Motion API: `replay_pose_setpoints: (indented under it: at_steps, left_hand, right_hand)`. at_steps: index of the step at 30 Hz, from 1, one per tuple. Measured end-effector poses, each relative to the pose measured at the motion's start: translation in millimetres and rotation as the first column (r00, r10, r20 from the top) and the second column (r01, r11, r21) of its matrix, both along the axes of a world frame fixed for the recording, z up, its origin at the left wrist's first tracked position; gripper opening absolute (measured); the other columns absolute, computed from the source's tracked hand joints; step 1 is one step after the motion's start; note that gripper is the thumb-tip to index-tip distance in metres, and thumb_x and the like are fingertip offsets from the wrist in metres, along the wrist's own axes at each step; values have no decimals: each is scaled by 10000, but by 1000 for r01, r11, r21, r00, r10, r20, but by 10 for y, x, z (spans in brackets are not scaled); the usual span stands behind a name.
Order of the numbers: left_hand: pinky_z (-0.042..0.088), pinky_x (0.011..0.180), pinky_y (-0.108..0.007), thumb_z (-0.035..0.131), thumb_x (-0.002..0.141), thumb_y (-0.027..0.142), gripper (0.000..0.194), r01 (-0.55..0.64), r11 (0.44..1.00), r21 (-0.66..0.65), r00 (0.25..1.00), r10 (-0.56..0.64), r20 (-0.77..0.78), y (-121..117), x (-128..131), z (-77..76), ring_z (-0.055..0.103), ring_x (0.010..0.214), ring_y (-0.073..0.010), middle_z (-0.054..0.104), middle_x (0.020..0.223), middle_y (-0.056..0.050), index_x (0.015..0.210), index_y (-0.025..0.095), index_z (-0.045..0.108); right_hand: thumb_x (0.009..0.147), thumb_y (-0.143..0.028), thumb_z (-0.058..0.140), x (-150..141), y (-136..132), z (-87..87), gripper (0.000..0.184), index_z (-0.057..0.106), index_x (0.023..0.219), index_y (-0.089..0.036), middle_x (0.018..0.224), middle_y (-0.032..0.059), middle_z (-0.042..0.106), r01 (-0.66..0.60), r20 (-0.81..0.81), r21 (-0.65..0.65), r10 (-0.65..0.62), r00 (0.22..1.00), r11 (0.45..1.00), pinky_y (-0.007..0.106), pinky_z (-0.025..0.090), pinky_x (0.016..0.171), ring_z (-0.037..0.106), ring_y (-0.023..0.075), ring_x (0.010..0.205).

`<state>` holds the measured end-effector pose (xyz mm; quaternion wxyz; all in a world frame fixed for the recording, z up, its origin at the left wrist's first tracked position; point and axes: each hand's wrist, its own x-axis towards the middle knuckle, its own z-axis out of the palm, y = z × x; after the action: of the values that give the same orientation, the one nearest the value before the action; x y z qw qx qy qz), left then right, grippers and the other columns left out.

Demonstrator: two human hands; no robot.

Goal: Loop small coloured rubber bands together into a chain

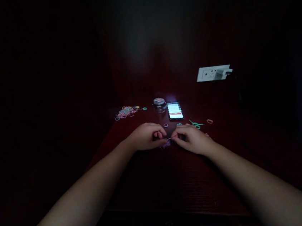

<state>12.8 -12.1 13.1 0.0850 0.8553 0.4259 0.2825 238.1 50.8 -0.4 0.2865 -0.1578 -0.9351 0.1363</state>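
Note:
Over the table, my left hand (150,136) has its fingers curled in and its thumb reaching toward my right hand; what its fingertips hold, if anything, is too small and dark to name. My right hand (191,139) is closed in a pinch, with a tiny pale bit at its fingertips that I cannot make out. Just below the fingertips lies a small heap of purple elastic hair bands (165,144). A single purple band (166,125) lies beyond the hands, and a blue bunch (179,124) shows behind my right fingers.
A mixed heap of coloured hair bands (126,112) sits at the table's left edge. Behind my hands stand a clear jar with a lid (159,105) and a lit phone (176,111). Green loops (197,125) and a pink band (210,121) lie right. A wall socket (213,73) holds a plug.

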Motion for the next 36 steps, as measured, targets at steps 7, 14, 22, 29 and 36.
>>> replay_pose_setpoints:
  at_steps: [7,14,22,29,36]
  left_hand:
    - [496,648,-254,594,849,234,116,30,999,-12,999,-31,-22,21,33,-38,604,662,-114,669,752,-13,886,193,696]
    - [479,610,-220,596,810,175,90,31,999,-23,999,-32,-25,22,25,-30,591,637,-97,655,749,-6,852,176,675]
    - [468,613,-218,587,797,154,100,22,999,-32,999,-23,-28,26,11,-22,580,638,-94,652,760,-4,843,175,673]
    - [444,662,-248,579,823,176,103,14,999,39,995,-10,-102,60,-31,-34,565,715,-124,642,765,-7,838,186,681]
    - [445,788,-294,585,886,232,102,35,998,57,989,-26,-148,86,-38,-24,586,828,-158,678,835,-9,873,207,684]
  right_hand:
    - [874,-191,559,-14,-9,-8,115,663,827,-202,717,-5,623,-19,-23,16,20,1000,1000,291,405,716,542,139,683]
    - [875,-185,556,-5,0,5,113,661,833,-192,728,0,626,-35,-10,7,35,999,999,287,405,700,538,136,675]
    - [870,-180,557,-8,11,-6,118,665,824,-185,732,6,636,-36,-12,3,37,999,999,286,405,701,541,135,671]
    - [868,-185,546,16,30,7,134,653,788,-169,708,17,634,13,-31,-2,-13,999,1000,265,399,645,537,136,651]
    - [859,-177,543,19,47,-1,131,661,802,-165,722,23,640,38,-25,-30,-39,999,999,257,399,635,545,136,652]
